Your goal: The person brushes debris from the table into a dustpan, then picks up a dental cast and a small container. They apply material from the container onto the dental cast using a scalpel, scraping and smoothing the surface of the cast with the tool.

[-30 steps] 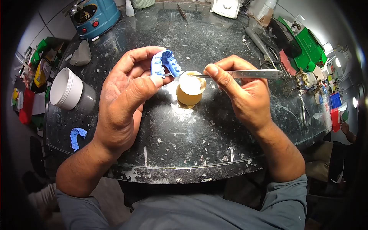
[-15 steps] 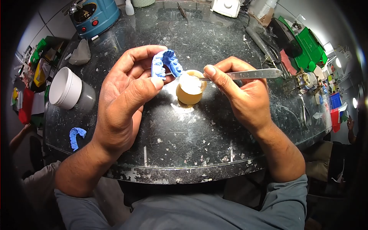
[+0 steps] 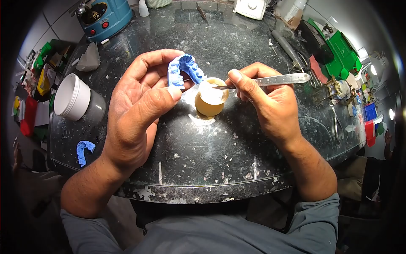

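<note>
A blue dental arch (image 3: 174, 74) was held up over a worktable (image 3: 211, 148), pinched between the thumb and fingers of the left hand (image 3: 137, 101). Its right-hand end stood close by the rim of a yellowish cup (image 3: 208, 108); whether the two touched could not be told. Above the arch, dark tabletop ran back toward the far side, while the left palm bounded it at the left. Below the cup, a strip of scuffed surface stretched between the two forearms to the table's curved near edge.

The arch was tilted, its horseshoe opening turned downward, with knobbly tooth shapes along both arms and a matte, pale-to-deep blue finish. A thin, light-coloured bar showed between its arms.

The cup stood upright, its pale mouth glowing under bright light. In it lay the tip of a flat metal tool (image 3: 281, 79), whose handle was pinched between the thumb and fingers of the right hand (image 3: 270, 97) and reached out past the knuckles to the right.

Farther out, a white tub (image 3: 72, 97) stood left of the left hand, and a second blue arch (image 3: 82, 156) lay near the table's left edge. A blue machine (image 3: 105, 21) with red buttons occupied the far left corner; a grey handpiece (image 3: 287, 48) lay at the far right.
</note>
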A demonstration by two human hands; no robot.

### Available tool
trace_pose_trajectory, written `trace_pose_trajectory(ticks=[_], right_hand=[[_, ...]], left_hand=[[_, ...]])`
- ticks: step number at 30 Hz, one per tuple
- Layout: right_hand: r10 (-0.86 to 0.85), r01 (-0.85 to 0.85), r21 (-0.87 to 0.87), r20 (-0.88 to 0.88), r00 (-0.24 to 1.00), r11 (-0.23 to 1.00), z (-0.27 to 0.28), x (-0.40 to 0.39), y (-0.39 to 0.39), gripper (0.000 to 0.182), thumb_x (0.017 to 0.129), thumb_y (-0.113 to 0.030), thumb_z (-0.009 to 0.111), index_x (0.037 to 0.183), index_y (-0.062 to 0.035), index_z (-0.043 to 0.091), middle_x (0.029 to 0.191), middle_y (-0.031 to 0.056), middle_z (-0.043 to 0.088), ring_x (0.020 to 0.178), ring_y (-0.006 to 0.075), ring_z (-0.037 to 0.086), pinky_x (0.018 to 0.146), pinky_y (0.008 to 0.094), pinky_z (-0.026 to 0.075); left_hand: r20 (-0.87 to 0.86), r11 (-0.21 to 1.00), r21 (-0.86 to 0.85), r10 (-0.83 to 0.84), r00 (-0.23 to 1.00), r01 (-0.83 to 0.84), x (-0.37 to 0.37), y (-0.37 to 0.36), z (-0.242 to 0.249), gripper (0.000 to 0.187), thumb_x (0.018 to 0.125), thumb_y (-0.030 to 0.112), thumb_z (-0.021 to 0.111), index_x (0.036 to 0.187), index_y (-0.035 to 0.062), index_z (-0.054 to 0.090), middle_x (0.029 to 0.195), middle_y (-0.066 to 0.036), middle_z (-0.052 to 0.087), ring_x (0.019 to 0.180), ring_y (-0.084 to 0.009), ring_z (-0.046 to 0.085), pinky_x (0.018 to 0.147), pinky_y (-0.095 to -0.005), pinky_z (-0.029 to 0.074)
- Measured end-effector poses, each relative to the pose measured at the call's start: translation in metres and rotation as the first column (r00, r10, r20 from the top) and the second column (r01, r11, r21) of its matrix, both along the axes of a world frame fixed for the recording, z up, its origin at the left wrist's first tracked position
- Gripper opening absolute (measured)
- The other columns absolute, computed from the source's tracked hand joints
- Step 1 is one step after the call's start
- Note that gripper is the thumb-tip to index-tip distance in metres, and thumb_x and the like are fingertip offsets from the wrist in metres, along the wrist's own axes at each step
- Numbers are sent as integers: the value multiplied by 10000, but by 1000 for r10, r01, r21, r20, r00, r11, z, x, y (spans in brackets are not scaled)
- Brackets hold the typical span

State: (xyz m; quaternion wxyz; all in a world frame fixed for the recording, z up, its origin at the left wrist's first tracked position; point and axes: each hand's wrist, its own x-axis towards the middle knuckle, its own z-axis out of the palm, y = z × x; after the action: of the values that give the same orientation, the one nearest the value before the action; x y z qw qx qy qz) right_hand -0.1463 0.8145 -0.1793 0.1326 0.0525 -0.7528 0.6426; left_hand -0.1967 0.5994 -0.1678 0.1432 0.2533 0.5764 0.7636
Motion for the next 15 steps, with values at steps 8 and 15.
trace_pose_trajectory(ticks=[8,15], right_hand=[[-21,20,78,11,1000,997,-1,1,1,187,928,-167,656,872,10,677,733,-17,619,671,28,510,576,205,394],[-18,15,72,50,999,997,-1,1,1,184,925,-169,661,862,4,678,705,-31,604,638,20,492,550,192,370]], left_hand=[[-29,1000,5,13,999,-13,0,1,-3,681,798,228,632,1332,-90,356,1289,-246,491,1234,-263,514,1094,-376,389],[-21,1000,1,14,1000,-14,0,1,-2,679,796,229,633,1330,-90,360,1286,-241,491,1230,-256,515,1091,-371,394]])
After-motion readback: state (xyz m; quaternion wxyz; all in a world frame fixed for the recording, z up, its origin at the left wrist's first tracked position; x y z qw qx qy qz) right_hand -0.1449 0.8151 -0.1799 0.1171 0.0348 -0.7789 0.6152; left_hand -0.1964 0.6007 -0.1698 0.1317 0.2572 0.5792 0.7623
